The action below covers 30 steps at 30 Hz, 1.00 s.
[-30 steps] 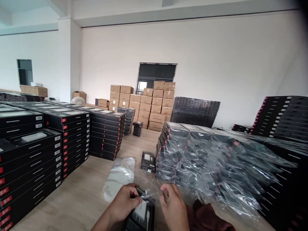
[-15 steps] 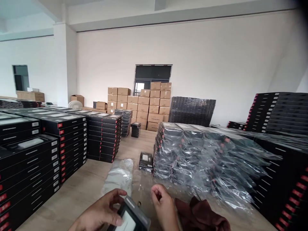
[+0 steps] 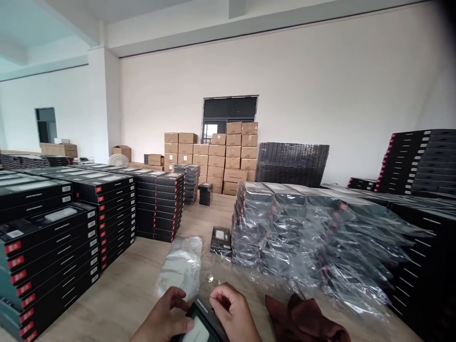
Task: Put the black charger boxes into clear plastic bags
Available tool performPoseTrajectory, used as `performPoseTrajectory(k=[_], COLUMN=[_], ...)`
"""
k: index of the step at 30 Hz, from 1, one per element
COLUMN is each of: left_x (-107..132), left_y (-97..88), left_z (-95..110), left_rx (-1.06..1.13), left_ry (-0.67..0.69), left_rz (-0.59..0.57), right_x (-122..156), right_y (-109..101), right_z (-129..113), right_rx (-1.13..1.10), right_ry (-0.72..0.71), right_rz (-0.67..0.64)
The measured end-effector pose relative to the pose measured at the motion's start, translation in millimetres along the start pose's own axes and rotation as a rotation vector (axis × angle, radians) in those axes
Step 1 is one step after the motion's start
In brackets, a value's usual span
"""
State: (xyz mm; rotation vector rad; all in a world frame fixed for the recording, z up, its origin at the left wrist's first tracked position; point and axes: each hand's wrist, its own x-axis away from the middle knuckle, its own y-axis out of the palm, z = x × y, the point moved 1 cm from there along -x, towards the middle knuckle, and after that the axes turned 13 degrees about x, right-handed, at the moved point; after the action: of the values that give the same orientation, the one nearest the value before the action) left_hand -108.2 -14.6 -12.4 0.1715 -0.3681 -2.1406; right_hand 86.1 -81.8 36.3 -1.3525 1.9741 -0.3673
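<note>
At the bottom of the view my left hand (image 3: 164, 314) grips a small black box (image 3: 204, 309) with a pale panel on its face, thumb on top and fingers along the far side. The box is tilted, and its near end is cut off by the frame. My right hand (image 3: 234, 311) is at the box's right edge, thumb and index finger pinched together; whatever sits between them is too small to make out. Just beyond the hands lies a pile of clear plastic bags (image 3: 181, 266). A dark red cloth (image 3: 306, 320) lies crumpled to the right of my right hand.
Tall stacks of black boxes (image 3: 57, 247) line the left side. Plastic-wrapped boxes (image 3: 285, 232) are stacked on the right, with loose film spilling onto the table (image 3: 124, 289). A short wrapped stack (image 3: 221, 241) stands ahead. Brown cartons (image 3: 213, 159) rise at the back.
My right hand has come left to the edge of the black box, where it was apart before. My left hand still holds the box. The whole view has shifted slightly.
</note>
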Motion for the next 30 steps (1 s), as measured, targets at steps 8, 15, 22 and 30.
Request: performPoseTrajectory(k=[8, 15, 22, 30], left_x=[2, 11, 10, 5], left_y=[5.7, 15.8, 17.2, 15.7], left_z=[4, 21, 17, 13], left_rx=[-0.029, -0.038, -0.088, 0.005], left_ry=[0.111, 0.051, -0.002, 0.041], left_rz=[0.001, 0.019, 0.135, 0.16], right_x=[5, 6, 1, 2], right_y=[-7, -9, -7, 0], right_z=[-12, -12, 19, 25], right_rx=[0.021, 0.142, 0.415, 0.223], right_ry=[-0.124, -0.231, 0.058, 0.061], right_rz=[-0.005, 0.009, 0.152, 0.124])
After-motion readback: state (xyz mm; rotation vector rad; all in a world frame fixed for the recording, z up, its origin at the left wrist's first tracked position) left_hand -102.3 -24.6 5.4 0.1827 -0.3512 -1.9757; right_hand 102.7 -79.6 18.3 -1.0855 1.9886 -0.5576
